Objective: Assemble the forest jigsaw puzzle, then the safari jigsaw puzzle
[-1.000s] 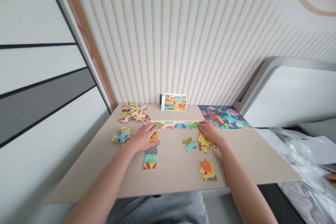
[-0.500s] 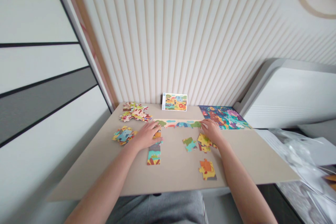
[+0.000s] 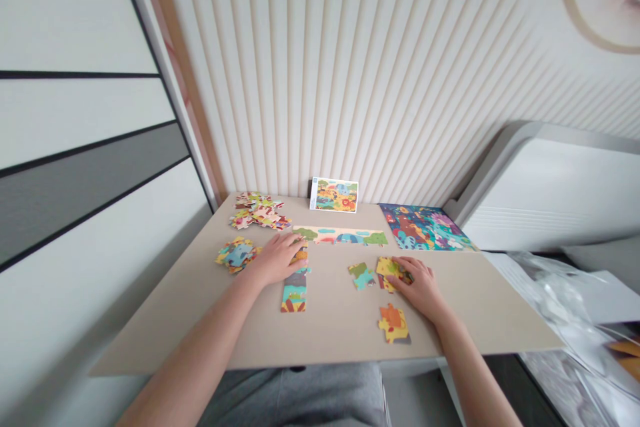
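My left hand lies over the upper left corner of a joined jigsaw section, fingers spread on the pieces. From there a left column of joined pieces runs towards me, and a top strip with trees and a blue elephant runs right. My right hand rests on a small pile of yellow puzzle pieces, thumb and fingers apart; its fingertips partly cover the pile. Just left of it lies a green and turquoise group of pieces. Nearer me is an orange and yellow group of pieces.
A picture card leans at the back against the ribbed wall. Two piles of loose pieces, one pinkish and one yellow-blue, sit on the left. A finished dark-blue puzzle lies back right. Clear plastic wrapping is beyond the table's right edge.
My right hand has left the right end of the top strip and come nearer me, onto the yellow pieces. My left hand stays on the corner. The view has shifted slightly.
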`<state>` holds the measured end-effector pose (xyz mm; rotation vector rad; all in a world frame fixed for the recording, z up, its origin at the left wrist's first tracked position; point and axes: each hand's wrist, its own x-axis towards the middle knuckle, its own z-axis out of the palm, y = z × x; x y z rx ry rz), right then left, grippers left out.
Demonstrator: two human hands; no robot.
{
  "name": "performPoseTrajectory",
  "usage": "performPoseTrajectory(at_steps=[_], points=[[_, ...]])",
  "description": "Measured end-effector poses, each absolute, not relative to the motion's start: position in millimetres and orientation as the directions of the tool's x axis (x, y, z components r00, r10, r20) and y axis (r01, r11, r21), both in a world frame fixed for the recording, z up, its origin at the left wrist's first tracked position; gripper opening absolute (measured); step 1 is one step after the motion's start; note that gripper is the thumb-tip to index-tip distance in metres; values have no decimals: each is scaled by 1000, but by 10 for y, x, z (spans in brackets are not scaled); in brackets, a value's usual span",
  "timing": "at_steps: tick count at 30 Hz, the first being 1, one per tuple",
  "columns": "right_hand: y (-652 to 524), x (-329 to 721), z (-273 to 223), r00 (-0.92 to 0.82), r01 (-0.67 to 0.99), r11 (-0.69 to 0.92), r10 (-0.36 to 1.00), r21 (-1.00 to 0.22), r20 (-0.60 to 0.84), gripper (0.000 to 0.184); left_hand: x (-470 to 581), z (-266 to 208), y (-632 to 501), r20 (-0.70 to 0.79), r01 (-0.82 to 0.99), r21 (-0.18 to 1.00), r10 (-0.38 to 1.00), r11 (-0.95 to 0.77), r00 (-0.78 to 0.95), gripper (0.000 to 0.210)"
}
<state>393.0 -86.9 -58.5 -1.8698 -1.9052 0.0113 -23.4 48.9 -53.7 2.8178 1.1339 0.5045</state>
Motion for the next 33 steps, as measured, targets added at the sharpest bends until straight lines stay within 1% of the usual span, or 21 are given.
performPoseTrajectory(at_steps=[9, 14, 19, 23, 27, 30, 33], points=[[-833, 3837, -610, 50, 921, 87, 940, -379, 338, 40, -234, -541, 485, 280, 661, 233, 700, -713, 657, 48], [-848, 3857, -635, 79, 927, 57, 936, -370, 342, 44, -229, -559, 485, 277, 665, 224, 700, -713, 658, 49], [-847, 3867, -628, 95, 904, 67, 932, -423, 350, 46, -239, -554, 496, 286, 660, 217, 693, -720, 662, 48], [-881, 3805, -547, 123, 840, 121, 906, -528, 404, 47, -249, -509, 516, 334, 652, 210, 680, -729, 653, 40], [-904, 3765, -493, 207, 744, 150, 875, -651, 438, 43, -243, -440, 526, 419, 686, 227, 705, -692, 573, 36], [-893, 3778, -511, 315, 637, 135, 853, -759, 416, 53, -239, -397, 527, 449, 714, 244, 729, -656, 516, 40], [-868, 3807, -549, 411, 465, 135, 843, -875, 348, 65, -233, -378, 524, 469, 733, 269, 750, -625, 467, 42]])
